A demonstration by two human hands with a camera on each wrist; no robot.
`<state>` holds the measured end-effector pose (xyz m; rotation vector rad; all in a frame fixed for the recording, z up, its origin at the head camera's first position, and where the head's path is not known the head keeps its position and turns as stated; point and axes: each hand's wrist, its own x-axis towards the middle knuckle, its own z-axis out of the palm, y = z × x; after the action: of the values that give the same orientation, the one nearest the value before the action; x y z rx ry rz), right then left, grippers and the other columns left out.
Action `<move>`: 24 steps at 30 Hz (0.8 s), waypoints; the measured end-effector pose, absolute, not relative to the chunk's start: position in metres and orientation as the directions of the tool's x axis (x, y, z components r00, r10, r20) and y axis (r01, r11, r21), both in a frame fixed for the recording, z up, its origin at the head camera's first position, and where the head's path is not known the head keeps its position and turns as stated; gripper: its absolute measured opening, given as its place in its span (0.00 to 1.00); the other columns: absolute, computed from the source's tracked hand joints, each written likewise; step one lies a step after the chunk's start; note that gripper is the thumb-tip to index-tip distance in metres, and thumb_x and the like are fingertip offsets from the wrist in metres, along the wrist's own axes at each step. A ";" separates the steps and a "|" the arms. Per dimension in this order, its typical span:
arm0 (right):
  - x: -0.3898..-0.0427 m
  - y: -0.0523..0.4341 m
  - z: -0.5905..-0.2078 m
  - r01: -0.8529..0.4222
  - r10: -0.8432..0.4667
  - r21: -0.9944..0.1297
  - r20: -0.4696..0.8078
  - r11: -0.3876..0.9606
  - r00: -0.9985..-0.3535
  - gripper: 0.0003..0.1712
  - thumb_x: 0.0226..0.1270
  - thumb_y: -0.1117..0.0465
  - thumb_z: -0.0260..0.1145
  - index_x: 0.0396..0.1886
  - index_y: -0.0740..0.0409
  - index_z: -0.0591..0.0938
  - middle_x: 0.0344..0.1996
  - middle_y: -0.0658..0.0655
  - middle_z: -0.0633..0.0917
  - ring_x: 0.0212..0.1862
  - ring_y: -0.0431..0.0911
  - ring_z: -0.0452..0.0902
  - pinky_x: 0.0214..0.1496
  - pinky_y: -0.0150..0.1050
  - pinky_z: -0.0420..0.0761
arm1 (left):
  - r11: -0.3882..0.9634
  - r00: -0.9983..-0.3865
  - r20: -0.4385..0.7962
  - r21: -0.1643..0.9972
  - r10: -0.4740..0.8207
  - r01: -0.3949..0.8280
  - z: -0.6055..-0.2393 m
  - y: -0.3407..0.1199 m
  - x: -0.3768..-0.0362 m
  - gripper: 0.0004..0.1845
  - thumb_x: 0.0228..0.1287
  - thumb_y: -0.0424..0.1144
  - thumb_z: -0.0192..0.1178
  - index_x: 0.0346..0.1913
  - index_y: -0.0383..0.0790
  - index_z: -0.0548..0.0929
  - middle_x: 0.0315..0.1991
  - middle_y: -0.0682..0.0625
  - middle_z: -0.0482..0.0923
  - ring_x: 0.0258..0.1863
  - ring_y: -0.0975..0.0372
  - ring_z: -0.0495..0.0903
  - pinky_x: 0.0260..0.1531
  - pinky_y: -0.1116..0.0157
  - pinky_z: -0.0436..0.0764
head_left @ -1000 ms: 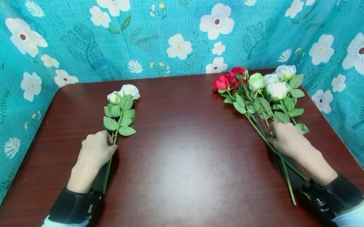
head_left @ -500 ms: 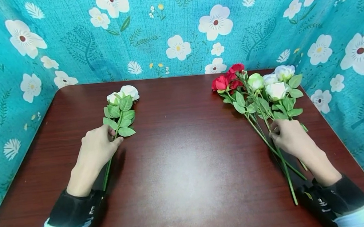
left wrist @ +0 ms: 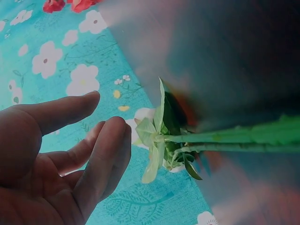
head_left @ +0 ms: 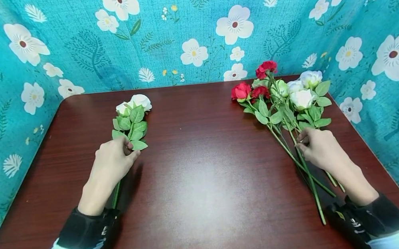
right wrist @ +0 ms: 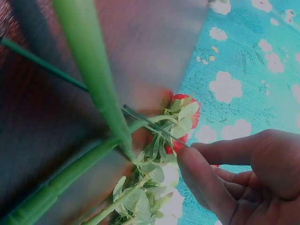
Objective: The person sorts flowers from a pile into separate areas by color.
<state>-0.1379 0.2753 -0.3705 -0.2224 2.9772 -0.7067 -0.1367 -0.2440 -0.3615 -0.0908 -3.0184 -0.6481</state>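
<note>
My left hand [head_left: 113, 161] hovers over two white roses [head_left: 135, 104] lying on the left of the table. In the left wrist view, its thumb and fingers are apart, with nothing between them, beside the green rose stems [left wrist: 225, 136]. On the right, my right hand [head_left: 319, 149] is at a pile of flowers. In the right wrist view its thumb and forefinger pinch a thin dark green stem [right wrist: 154, 125]. A frilly red carnation [head_left: 266, 69] stands out at the top of the pile, beside a red rose [head_left: 241, 91] and several white roses [head_left: 302, 99].
The flowers lie on a dark brown table [head_left: 197, 173]. Thicker green stems [head_left: 316, 197] cross below my right hand toward the near edge. Blue cloth [head_left: 162, 36] with printed white flowers rises behind and at both sides.
My left hand has shifted right and spread its thumb from its fingers, off the white rose stems. One red carnation has moved up and slightly right with my right hand's pinch.
</note>
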 end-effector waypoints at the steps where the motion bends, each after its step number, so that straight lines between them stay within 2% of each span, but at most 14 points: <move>1: -0.138 0.275 -0.370 -0.121 -0.154 -0.456 -0.036 0.882 -0.987 0.05 0.70 0.70 0.66 0.40 0.69 0.79 0.28 0.61 0.86 0.22 0.44 0.79 0.24 0.42 0.77 | 0.909 -0.997 0.063 0.410 0.047 0.069 -0.362 -0.243 -0.137 0.11 0.63 0.36 0.69 0.39 0.33 0.79 0.28 0.45 0.82 0.28 0.50 0.80 0.32 0.47 0.77; 9: -0.136 0.274 -0.369 -0.101 -0.132 -0.492 -0.029 0.865 -0.991 0.08 0.71 0.69 0.65 0.43 0.71 0.78 0.30 0.63 0.86 0.22 0.44 0.82 0.24 0.40 0.81 | 0.906 -0.995 0.065 0.414 0.071 0.092 -0.361 -0.234 -0.140 0.12 0.63 0.37 0.69 0.40 0.31 0.80 0.29 0.42 0.83 0.30 0.47 0.82 0.33 0.45 0.78; 18: -0.132 0.265 -0.365 -0.159 -0.147 -0.504 0.065 0.849 -0.987 0.09 0.69 0.68 0.68 0.45 0.69 0.79 0.32 0.61 0.87 0.25 0.44 0.84 0.30 0.42 0.81 | 0.874 -0.985 0.095 0.455 0.142 0.170 -0.363 -0.217 -0.143 0.09 0.66 0.38 0.69 0.41 0.35 0.83 0.34 0.44 0.84 0.32 0.53 0.82 0.34 0.48 0.79; 24: -0.130 0.255 -0.363 -0.181 -0.153 -0.561 0.097 0.808 -0.983 0.09 0.69 0.68 0.69 0.45 0.68 0.80 0.32 0.60 0.87 0.24 0.43 0.85 0.26 0.35 0.82 | 0.841 -0.978 0.106 0.499 0.182 0.210 -0.361 -0.203 -0.146 0.08 0.68 0.37 0.68 0.43 0.35 0.84 0.36 0.45 0.84 0.34 0.54 0.82 0.38 0.51 0.80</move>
<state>-0.1302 0.2547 -0.3633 -0.2803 3.0316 -0.9477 -0.1458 -0.2030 -0.3611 -0.3157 -2.9619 -0.8118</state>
